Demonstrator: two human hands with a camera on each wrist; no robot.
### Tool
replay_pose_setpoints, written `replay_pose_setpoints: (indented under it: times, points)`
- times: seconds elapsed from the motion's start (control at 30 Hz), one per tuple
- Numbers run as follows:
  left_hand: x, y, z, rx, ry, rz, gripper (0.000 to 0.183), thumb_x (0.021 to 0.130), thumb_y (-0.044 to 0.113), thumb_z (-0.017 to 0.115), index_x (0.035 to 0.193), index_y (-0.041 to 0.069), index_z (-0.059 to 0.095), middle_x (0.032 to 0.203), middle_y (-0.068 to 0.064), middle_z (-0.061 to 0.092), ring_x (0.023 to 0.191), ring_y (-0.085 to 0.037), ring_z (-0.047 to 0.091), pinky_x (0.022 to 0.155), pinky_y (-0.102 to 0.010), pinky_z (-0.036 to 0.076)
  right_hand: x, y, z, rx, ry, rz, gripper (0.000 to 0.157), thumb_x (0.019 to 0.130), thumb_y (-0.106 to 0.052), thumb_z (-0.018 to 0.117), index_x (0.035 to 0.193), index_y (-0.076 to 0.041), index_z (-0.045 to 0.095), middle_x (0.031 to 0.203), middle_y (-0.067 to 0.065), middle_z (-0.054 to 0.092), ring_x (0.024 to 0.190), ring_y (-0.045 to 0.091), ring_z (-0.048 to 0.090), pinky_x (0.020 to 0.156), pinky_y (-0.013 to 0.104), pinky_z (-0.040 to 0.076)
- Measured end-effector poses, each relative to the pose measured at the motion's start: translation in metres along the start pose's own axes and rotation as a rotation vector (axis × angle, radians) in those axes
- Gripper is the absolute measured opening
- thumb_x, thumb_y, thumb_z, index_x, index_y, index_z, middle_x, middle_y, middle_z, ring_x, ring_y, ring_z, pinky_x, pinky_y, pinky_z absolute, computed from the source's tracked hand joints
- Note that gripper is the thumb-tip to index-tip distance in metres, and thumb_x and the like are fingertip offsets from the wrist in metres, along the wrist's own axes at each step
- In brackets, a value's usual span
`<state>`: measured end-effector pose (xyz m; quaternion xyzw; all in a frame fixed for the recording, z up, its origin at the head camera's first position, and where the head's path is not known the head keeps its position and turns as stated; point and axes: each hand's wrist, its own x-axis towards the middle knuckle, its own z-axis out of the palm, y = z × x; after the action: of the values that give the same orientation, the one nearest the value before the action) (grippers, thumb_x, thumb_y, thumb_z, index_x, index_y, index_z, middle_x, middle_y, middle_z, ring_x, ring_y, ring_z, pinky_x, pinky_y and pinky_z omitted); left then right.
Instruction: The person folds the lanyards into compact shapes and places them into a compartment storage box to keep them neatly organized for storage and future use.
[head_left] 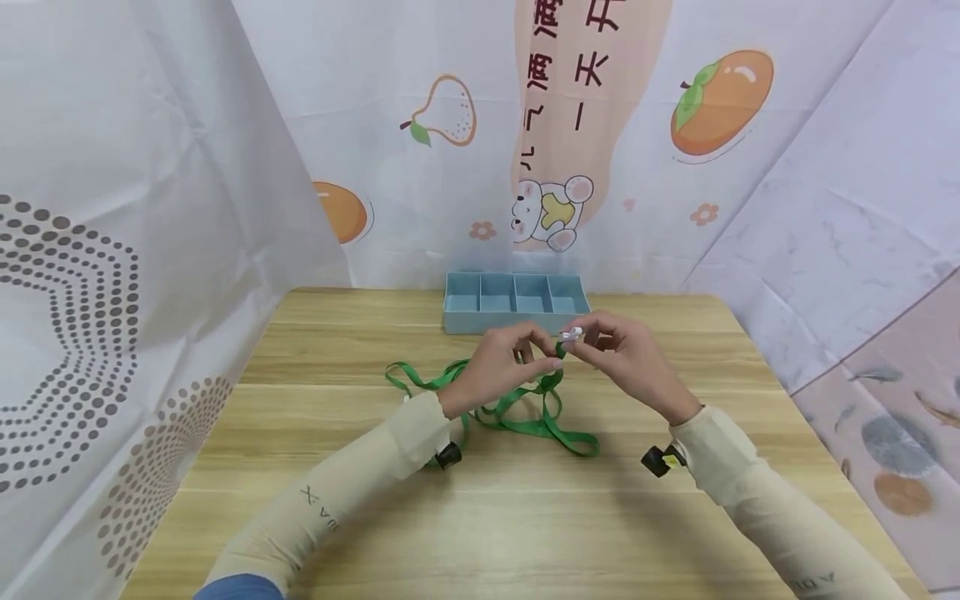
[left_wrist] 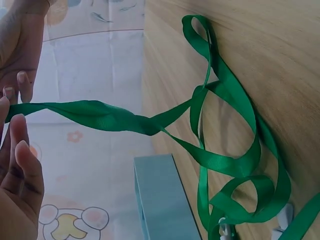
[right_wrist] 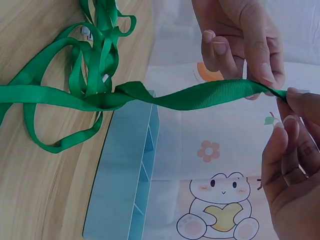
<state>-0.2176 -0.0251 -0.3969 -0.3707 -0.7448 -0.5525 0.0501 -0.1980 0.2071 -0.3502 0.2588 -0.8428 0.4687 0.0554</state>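
Note:
A green ribbon lanyard (head_left: 551,382) rises from a loose heap on the table to both hands, its upper length twisted. My left hand (head_left: 504,362) pinches it near its raised end; in the right wrist view that left hand (right_wrist: 245,40) is at the top. My right hand (head_left: 626,354) pinches the same end, where a small white plastic clip (head_left: 572,334) shows between thumb and forefinger. Both hands are above the table, fingertips close together. In the wrist views the fingers hide this clip. Loops of green ribbon (left_wrist: 232,167) lie below, with other white plastic pieces (left_wrist: 285,217) among them.
A blue-grey tray (head_left: 516,322) with several compartments stands at the back of the wooden table (head_left: 487,533), just beyond the hands. Printed white cloth (head_left: 375,75) hangs behind and at both sides. Small black wrist cameras (head_left: 448,455) are strapped to the sleeves.

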Motion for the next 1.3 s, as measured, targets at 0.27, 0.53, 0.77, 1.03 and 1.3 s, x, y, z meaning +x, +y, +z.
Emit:
replay_pose_setpoints:
  times: [0.27,0.53,0.77,1.03,1.3]
  points:
    - [-0.002,-0.004,0.000,-0.005,0.033,-0.018,0.014,0.094,0.022,0.079,0.102,0.018,0.068,0.093,0.007,0.069,0.062,-0.013,0.059,0.053,-0.029,0.045,0.005,0.001,0.005,0.029,0.003,-0.007,0.016,0.096,-0.012,0.075,0.111,-0.018,0.075,0.108,-0.002,0.073,0.077,0.022,0.063,0.066,0.027,0.053]
    - [-0.002,-0.003,-0.001,-0.004,0.067,-0.016,0.010,0.095,0.024,0.078,0.099,0.020,0.069,0.092,0.009,0.069,0.056,-0.012,0.058,0.050,-0.031,0.049,0.010,-0.004,0.004,0.054,0.022,-0.012,0.013,0.097,-0.015,0.075,0.109,-0.015,0.076,0.103,0.000,0.074,0.075,0.022,0.063,0.062,0.027,0.051]
    - [-0.001,-0.003,-0.001,-0.005,0.042,-0.035,0.010,0.096,0.021,0.077,0.101,0.018,0.070,0.096,0.007,0.070,0.056,-0.019,0.060,0.049,-0.031,0.049,0.020,-0.015,0.002,0.019,0.061,-0.025,0.016,0.097,-0.006,0.073,0.113,-0.008,0.075,0.096,0.007,0.072,0.074,0.020,0.061,0.064,0.024,0.051]
    - [0.000,-0.007,-0.003,0.040,0.038,-0.098,0.021,0.098,0.022,0.074,0.117,0.015,0.068,0.094,0.006,0.071,0.056,-0.022,0.062,0.049,-0.032,0.050,0.039,-0.037,-0.016,0.133,0.142,-0.134,0.017,0.096,0.001,0.071,0.113,0.000,0.072,0.096,0.008,0.071,0.075,0.019,0.059,0.062,0.023,0.050]
    - [0.008,-0.005,-0.013,0.087,0.054,-0.024,0.006,0.099,0.020,0.072,0.101,0.014,0.073,0.087,0.007,0.069,0.062,-0.013,0.056,0.056,-0.027,0.046,0.056,-0.057,-0.027,0.228,0.222,-0.229,0.018,0.094,0.000,0.074,0.111,0.002,0.073,0.097,0.009,0.074,0.074,0.018,0.059,0.058,0.023,0.049]
